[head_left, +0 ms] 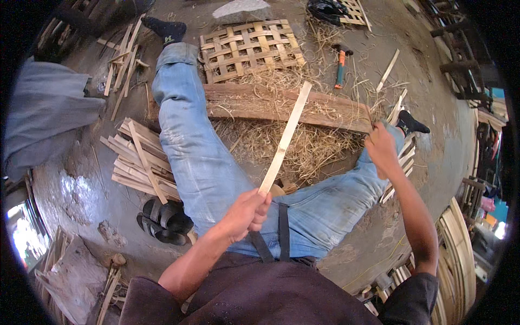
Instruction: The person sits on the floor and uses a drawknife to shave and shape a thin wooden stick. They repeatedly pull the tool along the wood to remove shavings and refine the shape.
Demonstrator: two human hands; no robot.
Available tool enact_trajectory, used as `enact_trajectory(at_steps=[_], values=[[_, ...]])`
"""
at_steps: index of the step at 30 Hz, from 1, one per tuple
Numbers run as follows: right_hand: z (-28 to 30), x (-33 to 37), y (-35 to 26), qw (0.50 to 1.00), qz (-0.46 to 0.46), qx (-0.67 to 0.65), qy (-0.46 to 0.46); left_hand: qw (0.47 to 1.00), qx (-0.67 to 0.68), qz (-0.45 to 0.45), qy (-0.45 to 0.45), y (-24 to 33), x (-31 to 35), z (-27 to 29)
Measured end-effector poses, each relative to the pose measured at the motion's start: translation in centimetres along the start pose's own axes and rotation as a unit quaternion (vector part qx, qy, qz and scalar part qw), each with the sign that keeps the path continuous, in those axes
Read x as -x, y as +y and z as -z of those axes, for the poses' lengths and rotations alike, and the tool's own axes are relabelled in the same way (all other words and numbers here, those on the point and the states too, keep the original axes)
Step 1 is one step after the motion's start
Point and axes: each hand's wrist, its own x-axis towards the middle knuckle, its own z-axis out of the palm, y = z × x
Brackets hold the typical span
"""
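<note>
You're gripping a strip (287,138) in your closed left hand (249,214), and it's slanting up over your lap, its base hiding inside your fist. Your right hand (382,149) is curling near the plank's (244,102) right end; what it's pinching, I can't tell. Shavings (311,151) are crowding the plank, a woven panel (252,49) and hammer (340,70) are lying beyond, and the top edge is cutting off a second panel (355,11).

A pale letter-like mark (170,39) stands on the dark sock (161,27) left of the woven panel (252,46); the second sock (415,125), right of the panel, bears one too small to read.
</note>
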Motion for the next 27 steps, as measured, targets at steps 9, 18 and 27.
enact_trajectory(at_steps=[9,18,27], values=[[-0.4,7.1,-10.9,0.960,0.215,0.018,-0.177,0.998,-0.046,-0.041,0.025,-0.2,-0.8,-1.1],[-0.2,6.3,-10.9,0.952,0.247,0.113,-0.144,0.996,-0.068,-0.049,0.019,-1.6,-0.8,-1.4],[-1.7,5.1,-8.5,0.975,0.175,0.095,-0.097,0.994,-0.078,-0.076,-0.005,-0.8,-1.9,-2.3]])
